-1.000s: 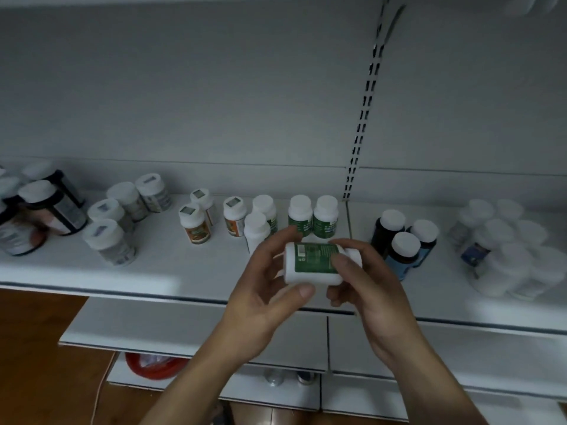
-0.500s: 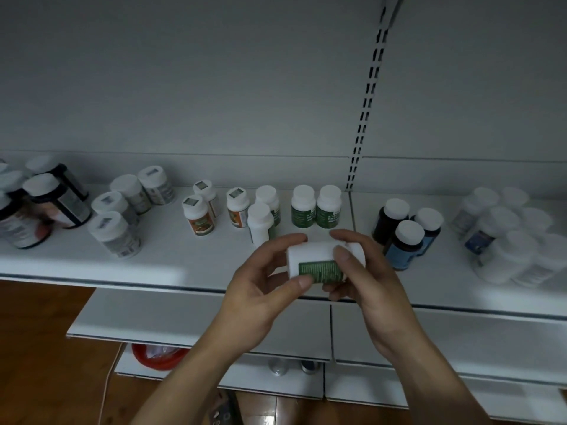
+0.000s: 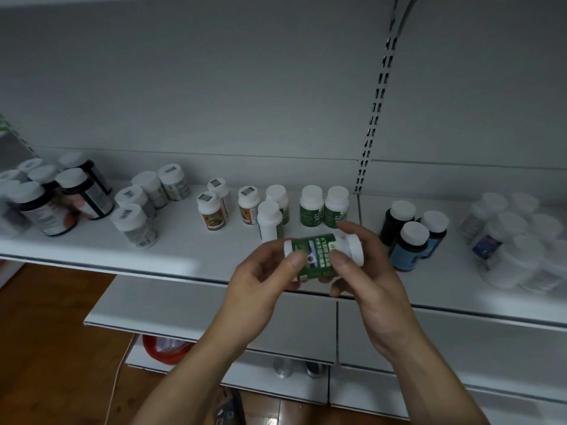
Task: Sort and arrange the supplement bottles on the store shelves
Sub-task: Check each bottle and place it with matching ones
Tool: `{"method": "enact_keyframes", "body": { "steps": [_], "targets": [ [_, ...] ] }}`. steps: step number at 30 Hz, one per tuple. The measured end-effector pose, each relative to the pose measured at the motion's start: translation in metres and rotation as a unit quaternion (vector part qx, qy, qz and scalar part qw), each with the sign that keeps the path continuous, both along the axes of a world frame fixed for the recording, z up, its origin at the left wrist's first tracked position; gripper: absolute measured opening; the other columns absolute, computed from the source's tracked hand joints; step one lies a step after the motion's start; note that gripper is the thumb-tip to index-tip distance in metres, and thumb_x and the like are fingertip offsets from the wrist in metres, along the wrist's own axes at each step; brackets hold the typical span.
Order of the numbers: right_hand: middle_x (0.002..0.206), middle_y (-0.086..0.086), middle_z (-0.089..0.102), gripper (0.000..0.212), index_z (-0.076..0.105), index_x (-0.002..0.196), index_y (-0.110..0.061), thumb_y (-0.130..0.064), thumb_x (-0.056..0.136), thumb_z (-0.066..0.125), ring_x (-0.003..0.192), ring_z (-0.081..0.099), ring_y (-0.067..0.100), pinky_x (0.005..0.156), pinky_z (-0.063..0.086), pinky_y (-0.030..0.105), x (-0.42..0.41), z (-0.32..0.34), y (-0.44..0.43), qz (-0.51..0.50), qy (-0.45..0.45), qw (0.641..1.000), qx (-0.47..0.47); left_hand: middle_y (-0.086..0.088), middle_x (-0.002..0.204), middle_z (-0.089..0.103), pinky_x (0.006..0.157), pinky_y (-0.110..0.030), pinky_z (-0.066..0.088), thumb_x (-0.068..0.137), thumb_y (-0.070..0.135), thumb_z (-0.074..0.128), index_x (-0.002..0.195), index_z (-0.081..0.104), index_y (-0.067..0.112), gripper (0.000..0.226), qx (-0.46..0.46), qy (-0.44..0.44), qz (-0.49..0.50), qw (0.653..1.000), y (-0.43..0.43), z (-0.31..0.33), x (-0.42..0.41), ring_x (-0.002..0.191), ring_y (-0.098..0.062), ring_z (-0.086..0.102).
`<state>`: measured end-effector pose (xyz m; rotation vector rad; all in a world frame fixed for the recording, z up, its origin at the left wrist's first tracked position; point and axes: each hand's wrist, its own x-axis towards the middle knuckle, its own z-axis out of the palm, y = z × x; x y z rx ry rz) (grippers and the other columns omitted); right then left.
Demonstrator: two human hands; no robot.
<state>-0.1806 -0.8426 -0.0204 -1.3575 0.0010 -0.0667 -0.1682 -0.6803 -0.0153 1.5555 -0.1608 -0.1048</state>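
- Head view: a white plastic supplement bottle with a green label (image 3: 319, 256) lies on its side in the air in front of the white metal shelf (image 3: 190, 250), cap end to the right, label up
- Left hand (image 3: 260, 286) pinches the bottle's base end, thumb on the label; right hand (image 3: 368, 271) is closed round the cap end, thumb on the label edge. Both hands are grasping this one bottle
- Handling, as judged: small rigid plastic, probably light, smooth and a bit slick on the label; not fragile. Best taken round the body below the cap, then stood upright on its flat base
- On the shelf just behind it stand two upright green-label bottles with white caps (image 3: 323, 207), side by side; they look like the same product, so the likely spot is beside them
- Left of those, a pair of taller white-cap bottles (image 3: 273, 216), then three orange-label bottles (image 3: 227, 204)
- Further left, a cluster of grey-label bottles (image 3: 144, 207), then dark bottles with white caps (image 3: 61, 197), leaning or crowded
- Right of the shelf seam, three dark bottles with blue labels (image 3: 411, 237); far right, a packed group of white bottles (image 3: 518, 240), blurred
- All bottles are capped; contents cannot be seen
- Below, a red round container (image 3: 162, 351) sits under a lower shelf; what it holds is unclear
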Motion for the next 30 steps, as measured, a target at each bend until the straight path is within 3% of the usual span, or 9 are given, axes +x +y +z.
{"method": "enact_keyframes", "body": {
  "steps": [3,7,10,13,16,20,23,26,30],
  "targets": [
    [0.082,-0.006,0.071,0.032,0.062,0.105,-0.026,-0.035,0.076,0.073,0.061,0.063,0.014,0.054,0.050,0.022,-0.001,0.002,0.000,-0.026,0.014,0.999,0.021,0.007,0.109,0.071,0.080,-0.020,0.054,0.084,0.037,0.063,0.121,0.062,0.019,0.041,0.012,0.001,-0.022,1.000,-0.002,0.003,-0.004,0.103,-0.010,0.067],
    [0.082,-0.001,0.071,0.036,0.062,0.103,-0.021,-0.039,0.076,0.077,0.061,0.063,0.014,0.053,0.050,0.023,-0.003,0.002,-0.002,-0.020,0.038,0.998,0.036,0.010,0.110,0.069,0.076,-0.017,0.053,0.079,0.022,0.067,0.122,0.059,0.022,0.044,0.010,-0.035,-0.028,0.999,-0.002,0.002,-0.004,0.099,-0.006,0.066],
    [0.090,-0.002,0.072,0.046,0.060,0.111,-0.021,-0.038,0.071,0.074,0.073,0.067,0.015,0.057,0.050,0.023,-0.004,0.000,-0.005,0.004,0.019,0.999,0.027,0.002,0.099,0.074,0.071,-0.021,0.055,0.087,0.033,0.067,0.111,0.066,0.018,0.028,-0.001,-0.012,0.002,1.000,-0.006,0.005,-0.003,0.088,-0.011,0.069],
    [0.086,-0.005,0.071,0.043,0.063,0.106,-0.020,-0.041,0.070,0.074,0.073,0.066,0.011,0.060,0.051,0.022,-0.003,0.001,-0.006,-0.016,0.015,1.000,0.014,0.002,0.088,0.074,0.068,-0.022,0.055,0.088,0.047,0.056,0.102,0.069,0.015,0.038,0.017,0.024,0.010,1.000,-0.010,0.005,-0.002,0.078,-0.012,0.069],
    [0.078,-0.008,0.071,0.037,0.066,0.100,-0.017,-0.043,0.078,0.076,0.068,0.064,0.007,0.059,0.050,0.020,-0.001,0.004,-0.006,-0.033,0.025,0.999,-0.002,0.008,0.100,0.073,0.074,-0.019,0.054,0.081,0.055,0.065,0.114,0.066,0.024,0.046,0.047,0.005,-0.017,0.999,-0.009,-0.002,-0.002,0.091,-0.007,0.068],
    [0.088,-0.006,0.073,0.043,0.064,0.105,-0.019,-0.050,0.077,0.075,0.078,0.068,0.005,0.063,0.051,0.017,0.002,0.004,-0.009,-0.020,0.037,0.999,-0.016,0.006,0.106,0.071,0.083,-0.026,0.056,0.076,0.038,0.078,0.115,0.063,0.029,0.043,0.058,-0.022,-0.018,0.998,-0.014,-0.005,-0.001,0.098,-0.012,0.068],
    [0.094,-0.007,0.073,0.050,0.065,0.107,-0.022,-0.052,0.067,0.073,0.087,0.067,0.005,0.070,0.050,0.016,0.003,0.003,-0.013,-0.002,0.043,0.999,-0.022,-0.005,0.093,0.074,0.073,-0.023,0.056,0.088,0.040,0.064,0.105,0.068,0.016,0.030,0.006,0.031,0.020,0.999,-0.021,0.003,0.001,0.085,-0.018,0.070],
    [0.088,-0.008,0.073,0.036,0.068,0.101,-0.022,-0.042,0.071,0.072,0.082,0.066,0.003,0.068,0.048,0.014,0.007,-0.001,-0.014,-0.014,0.052,0.998,-0.027,-0.014,0.084,0.073,0.066,-0.030,0.056,0.095,0.053,0.048,0.098,0.066,-0.001,0.057,0.007,0.081,0.010,0.997,-0.026,0.005,-0.001,0.070,-0.023,0.069],
    [0.083,-0.010,0.071,0.034,0.066,0.099,-0.020,-0.039,0.072,0.072,0.076,0.066,0.001,0.063,0.048,0.012,0.010,-0.007,-0.003,-0.036,0.066,0.997,-0.012,-0.016,0.081,0.074,0.067,-0.031,0.055,0.090,0.058,0.034,0.093,0.069,-0.001,0.069,0.040,0.102,-0.015,0.994,-0.022,0.003,0.003,0.068,-0.021,0.069]
  ]
}}
